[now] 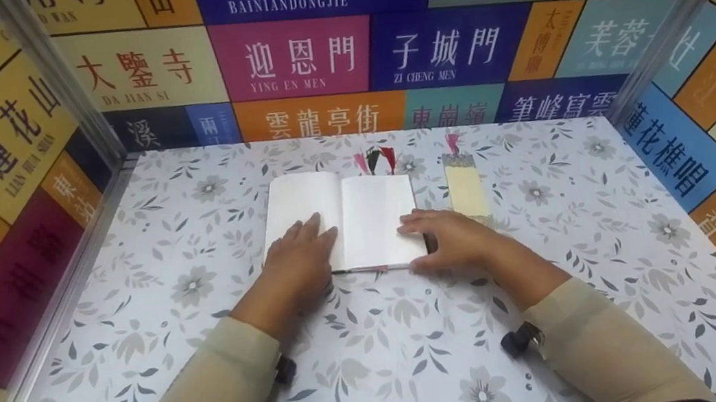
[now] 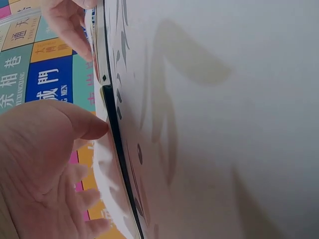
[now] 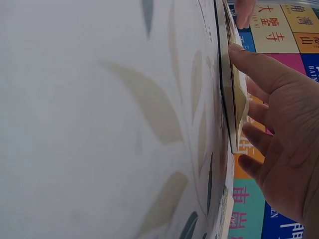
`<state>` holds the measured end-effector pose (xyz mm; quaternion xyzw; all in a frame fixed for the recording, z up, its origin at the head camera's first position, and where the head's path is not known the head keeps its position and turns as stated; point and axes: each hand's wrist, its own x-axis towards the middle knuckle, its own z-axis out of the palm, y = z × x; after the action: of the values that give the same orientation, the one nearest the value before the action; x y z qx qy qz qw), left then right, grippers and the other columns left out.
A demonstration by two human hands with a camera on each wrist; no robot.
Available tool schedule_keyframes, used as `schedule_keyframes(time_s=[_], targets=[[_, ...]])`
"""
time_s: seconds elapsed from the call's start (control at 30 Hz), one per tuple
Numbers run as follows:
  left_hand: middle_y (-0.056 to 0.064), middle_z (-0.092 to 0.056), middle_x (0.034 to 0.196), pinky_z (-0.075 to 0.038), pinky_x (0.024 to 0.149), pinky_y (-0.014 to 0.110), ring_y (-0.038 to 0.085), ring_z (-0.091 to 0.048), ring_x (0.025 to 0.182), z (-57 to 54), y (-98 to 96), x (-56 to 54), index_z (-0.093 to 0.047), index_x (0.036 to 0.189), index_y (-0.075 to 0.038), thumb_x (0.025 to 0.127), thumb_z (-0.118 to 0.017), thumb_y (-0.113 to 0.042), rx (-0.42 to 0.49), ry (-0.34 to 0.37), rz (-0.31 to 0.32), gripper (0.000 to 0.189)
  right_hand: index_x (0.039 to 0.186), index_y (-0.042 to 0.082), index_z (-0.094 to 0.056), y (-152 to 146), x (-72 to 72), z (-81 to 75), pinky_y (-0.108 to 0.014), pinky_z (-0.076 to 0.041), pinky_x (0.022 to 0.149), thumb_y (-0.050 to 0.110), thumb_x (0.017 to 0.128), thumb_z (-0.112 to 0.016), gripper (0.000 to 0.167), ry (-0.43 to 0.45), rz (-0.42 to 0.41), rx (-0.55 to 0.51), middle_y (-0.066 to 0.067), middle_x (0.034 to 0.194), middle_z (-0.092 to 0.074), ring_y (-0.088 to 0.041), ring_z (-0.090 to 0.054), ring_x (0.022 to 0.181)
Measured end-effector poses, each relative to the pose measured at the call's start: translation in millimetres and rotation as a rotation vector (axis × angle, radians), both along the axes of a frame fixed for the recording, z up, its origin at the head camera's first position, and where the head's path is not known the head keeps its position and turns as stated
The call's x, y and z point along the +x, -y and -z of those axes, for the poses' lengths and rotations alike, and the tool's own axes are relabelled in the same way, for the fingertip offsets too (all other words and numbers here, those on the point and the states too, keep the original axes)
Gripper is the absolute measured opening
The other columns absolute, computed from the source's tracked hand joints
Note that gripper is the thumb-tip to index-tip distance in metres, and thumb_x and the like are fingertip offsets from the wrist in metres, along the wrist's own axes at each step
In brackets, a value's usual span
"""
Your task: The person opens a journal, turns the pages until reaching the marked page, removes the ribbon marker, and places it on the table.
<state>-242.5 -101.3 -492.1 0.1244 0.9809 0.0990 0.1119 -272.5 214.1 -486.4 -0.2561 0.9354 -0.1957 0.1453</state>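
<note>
An open book with blank white pages (image 1: 380, 219) lies flat on the patterned tabletop, its dark cover edge (image 2: 115, 117) showing in the left wrist view. Pink, dark green and red tassels (image 1: 375, 159) stick out past its top edge. My left hand (image 1: 302, 257) rests on the lower left page, fingers extended and thumb near the fold. At the right page's outer edge is my right hand (image 1: 449, 237), fingers loosely bent over the margin and thumb by the lower corner. In the right wrist view, the thumb (image 3: 259, 67) touches the book's edge.
A cream bookmark (image 1: 465, 187) with grey patterned ends and a pink tassel (image 1: 452, 142) lies right of the book, partly behind my right hand. Colourful sign-printed panels (image 1: 297, 57) enclose the white floral tabletop (image 1: 407, 360) at the back and both sides.
</note>
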Motion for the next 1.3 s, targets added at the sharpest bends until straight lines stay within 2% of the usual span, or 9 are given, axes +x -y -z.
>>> schedule_keyframes(time_s=[0.07, 0.2, 0.43, 0.5, 0.67, 0.8, 1.0, 1.17, 1.3], targets=[[0.004, -0.015, 0.183, -0.022, 0.135, 0.063, 0.036, -0.016, 0.169, 0.7, -0.1, 0.4, -0.033, 0.170, -0.029, 0.108, -0.045, -0.025, 0.010, 0.040, -0.006, 0.063, 0.153, 0.025, -0.061, 0, 0.3, 0.3, -0.053, -0.027, 0.136, 0.046, 0.088, -0.085, 0.072, 0.008, 0.005, -0.008, 0.005, 0.170, -0.047, -0.028, -0.035, 0.164], [0.004, -0.017, 0.182, -0.023, 0.134, 0.064, 0.035, -0.017, 0.169, 0.4, -0.3, 0.6, -0.032, 0.170, -0.029, 0.107, -0.047, -0.026, 0.014, 0.068, -0.016, 0.064, 0.145, 0.024, -0.068, 1, 1.0, -0.3, -0.051, -0.030, 0.135, 0.043, 0.089, -0.085, 0.062, 0.025, 0.021, -0.024, 0.006, 0.167, -0.051, -0.027, -0.038, 0.162], [0.004, -0.019, 0.182, -0.023, 0.134, 0.065, 0.036, -0.018, 0.169, -1.0, -1.2, 1.4, -0.033, 0.170, -0.029, 0.108, -0.046, -0.029, 0.015, 0.068, -0.024, 0.063, 0.132, 0.026, -0.077, 2, 2.3, -3.4, -0.052, -0.032, 0.134, 0.040, 0.091, -0.084, 0.043, 0.063, 0.045, -0.060, 0.006, 0.163, -0.056, -0.026, -0.040, 0.161], [0.005, -0.019, 0.182, -0.024, 0.133, 0.066, 0.036, -0.019, 0.168, -1.5, -1.3, 1.7, -0.033, 0.170, -0.028, 0.109, -0.045, -0.033, 0.020, 0.063, -0.025, 0.062, 0.126, 0.024, -0.080, 2, 1.9, -3.8, -0.051, -0.035, 0.133, 0.039, 0.094, -0.081, 0.035, 0.045, 0.045, -0.081, 0.004, 0.157, -0.062, -0.027, -0.046, 0.157], [0.006, -0.020, 0.182, -0.022, 0.134, 0.065, 0.037, -0.019, 0.168, -4.3, -3.5, 2.3, -0.034, 0.169, -0.027, 0.106, -0.047, -0.063, 0.040, 0.074, -0.036, 0.074, 0.111, 0.020, -0.083, 5, 0.9, -5.0, -0.048, -0.052, 0.118, 0.034, 0.101, -0.074, 0.019, -0.071, 0.038, -0.138, 0.000, 0.125, -0.079, -0.026, -0.070, 0.128], [0.007, -0.022, 0.181, -0.024, 0.134, 0.064, 0.038, -0.020, 0.168, -6.1, -6.7, 2.8, -0.033, 0.170, -0.026, 0.095, -0.052, -0.083, 0.018, 0.067, -0.033, 0.096, 0.104, 0.020, -0.081, 8, 2.0, -7.9, -0.047, -0.057, 0.107, 0.033, 0.101, -0.075, 0.014, -0.183, 0.015, -0.178, 0.003, 0.111, -0.080, -0.023, -0.073, 0.113], [0.010, -0.029, 0.178, -0.032, 0.131, 0.063, 0.041, -0.029, 0.164, -8.0, -14.8, 2.8, -0.021, 0.173, -0.025, 0.088, -0.062, -0.084, 0.008, 0.001, -0.064, 0.111, 0.102, 0.018, -0.081, 13, 4.0, -14.1, -0.043, -0.060, 0.104, 0.027, 0.099, -0.079, 0.009, -0.348, -0.032, -0.273, 0.003, 0.107, -0.080, -0.021, -0.074, 0.112], [0.014, -0.042, 0.170, -0.040, 0.125, 0.063, 0.043, -0.040, 0.156, -8.7, -22.7, 2.2, -0.018, 0.173, -0.023, 0.086, -0.069, -0.081, 0.028, -0.051, -0.097, 0.116, 0.104, 0.020, -0.082, 20, 7.4, -19.0, -0.040, -0.060, 0.104, 0.026, 0.100, -0.078, 0.009, -0.430, -0.058, -0.327, 0.003, 0.108, -0.079, -0.019, -0.073, 0.111], [0.014, -0.045, 0.167, -0.042, 0.124, 0.063, 0.043, -0.043, 0.154, -9.3, -26.6, 1.2, -0.015, 0.174, -0.024, 0.085, -0.072, -0.078, 0.026, -0.061, -0.112, 0.118, 0.104, 0.020, -0.083, 24, 9.9, -23.1, -0.041, -0.060, 0.104, 0.026, 0.100, -0.079, 0.009, -0.465, -0.066, -0.359, 0.003, 0.108, -0.078, -0.019, -0.073, 0.110]])
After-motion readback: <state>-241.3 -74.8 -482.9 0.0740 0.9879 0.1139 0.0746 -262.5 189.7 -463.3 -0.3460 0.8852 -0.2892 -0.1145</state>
